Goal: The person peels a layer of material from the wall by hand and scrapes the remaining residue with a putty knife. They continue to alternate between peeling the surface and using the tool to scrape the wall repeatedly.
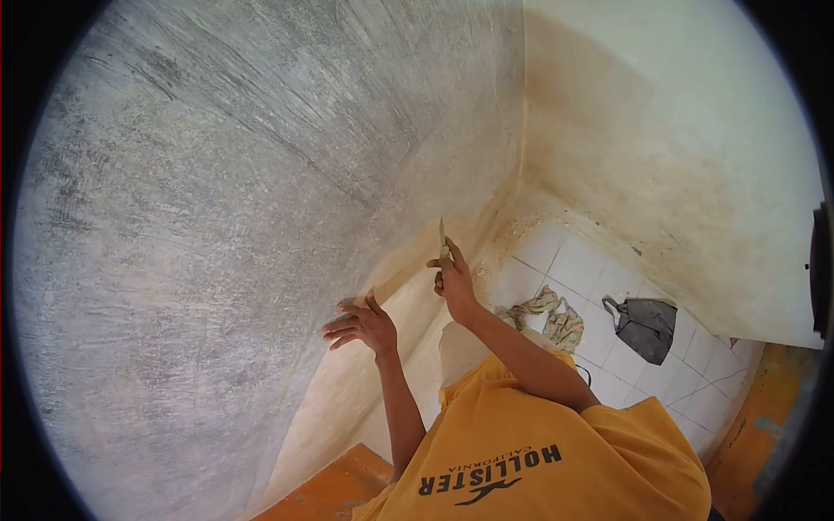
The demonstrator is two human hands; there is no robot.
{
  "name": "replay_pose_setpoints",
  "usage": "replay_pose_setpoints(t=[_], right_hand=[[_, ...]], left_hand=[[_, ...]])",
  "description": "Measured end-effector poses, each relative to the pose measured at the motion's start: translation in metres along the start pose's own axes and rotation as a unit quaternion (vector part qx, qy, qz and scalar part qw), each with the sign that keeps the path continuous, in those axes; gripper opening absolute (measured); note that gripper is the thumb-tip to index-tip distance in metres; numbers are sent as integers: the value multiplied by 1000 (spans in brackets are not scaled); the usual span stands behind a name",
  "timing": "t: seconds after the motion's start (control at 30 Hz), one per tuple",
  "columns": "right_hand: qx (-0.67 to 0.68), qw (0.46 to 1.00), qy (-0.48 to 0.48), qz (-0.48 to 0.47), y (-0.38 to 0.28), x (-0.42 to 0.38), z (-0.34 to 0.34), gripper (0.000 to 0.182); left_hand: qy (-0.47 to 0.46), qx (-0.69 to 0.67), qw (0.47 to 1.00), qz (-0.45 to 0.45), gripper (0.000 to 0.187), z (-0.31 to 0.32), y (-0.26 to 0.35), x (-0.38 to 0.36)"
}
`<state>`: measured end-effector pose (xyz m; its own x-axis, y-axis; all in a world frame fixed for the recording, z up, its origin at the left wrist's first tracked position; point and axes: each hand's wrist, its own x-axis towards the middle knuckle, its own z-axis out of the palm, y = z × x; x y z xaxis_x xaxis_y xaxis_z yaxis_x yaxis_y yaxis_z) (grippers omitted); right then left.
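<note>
My right hand (454, 285) is wrapped round the handle of a slim knife (442, 231), its pointed blade directed upward near the lower part of the wall. To the left, my left hand (365, 327) has its fingers spread against the lower edge of the grey, streaked wall surface (217, 217). Below that edge runs a smooth cream strip of wall (334, 382), which narrows toward the corner. The blade tip overlaps the boundary between the grey surface and the cream part in this view.
On the white tiled floor (599, 339) lie a crumpled patterned cloth (560, 323) and a dark grey bag (647, 328). Crumbs of debris (514, 230) collect by the corner. A stained pale wall (643, 148) rises at right. Orange-painted surfaces (334, 486) border the bottom.
</note>
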<state>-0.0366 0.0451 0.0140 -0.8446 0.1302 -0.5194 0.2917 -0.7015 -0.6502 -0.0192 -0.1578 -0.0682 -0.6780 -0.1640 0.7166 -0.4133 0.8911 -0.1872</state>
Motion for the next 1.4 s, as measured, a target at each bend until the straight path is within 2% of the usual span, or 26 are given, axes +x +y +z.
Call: replay_pose_setpoints(t=[0.1,0.13,0.23,0.27,0.37,0.4,0.5,0.57,0.63,0.73,0.83,0.93,1.03,1.13,1.23,1.4], right_hand=[[-48,998,-13,40,7,-17,10,44],[-39,997,-27,58,1,-20,16,37],[82,995,7,58,1,36,8,31],[100,994,-15,31,14,36,6,24],[57,992,-30,106,-7,-18,23,18],[42,996,16,74,-1,-9,21,18],[94,992,-21,82,3,29,-3,20],[62,990,-1,128,-4,-3,15,18],[91,990,-30,104,1,-4,11,17],[85,987,-70,114,-5,11,-3,30],[59,990,-48,117,-11,-15,14,27],[94,988,-67,102,-8,11,0,26],[114,984,-50,131,-7,2,4,15],[84,990,-13,114,-7,5,9,16],[88,987,-67,116,-11,12,-6,30],[76,989,-55,114,-14,4,1,30]], left_hand=[[-3,-2,1000,2,103,0,-1,-1],[-5,-7,1000,2,103,0,0,0],[-9,-11,1000,-1,102,-4,-5,-7],[-5,-11,1000,-2,102,-4,-5,-7],[6,-14,1000,-8,101,3,-1,1],[5,-15,1000,-12,101,3,-1,-1],[-16,-22,999,-20,103,0,0,-1],[-24,-22,999,-24,104,2,3,0],[-35,-26,999,-22,105,-1,0,-3],[-35,-42,998,-35,103,1,0,-2],[-48,-48,997,-41,103,-3,2,-2],[-39,-55,997,-34,102,-5,2,-1],[-38,-55,997,-49,100,-3,4,-1],[-77,-78,991,-72,101,-10,9,0],[-103,-137,981,-94,102,-19,13,1],[-98,-117,984,-92,102,-16,13,3]])
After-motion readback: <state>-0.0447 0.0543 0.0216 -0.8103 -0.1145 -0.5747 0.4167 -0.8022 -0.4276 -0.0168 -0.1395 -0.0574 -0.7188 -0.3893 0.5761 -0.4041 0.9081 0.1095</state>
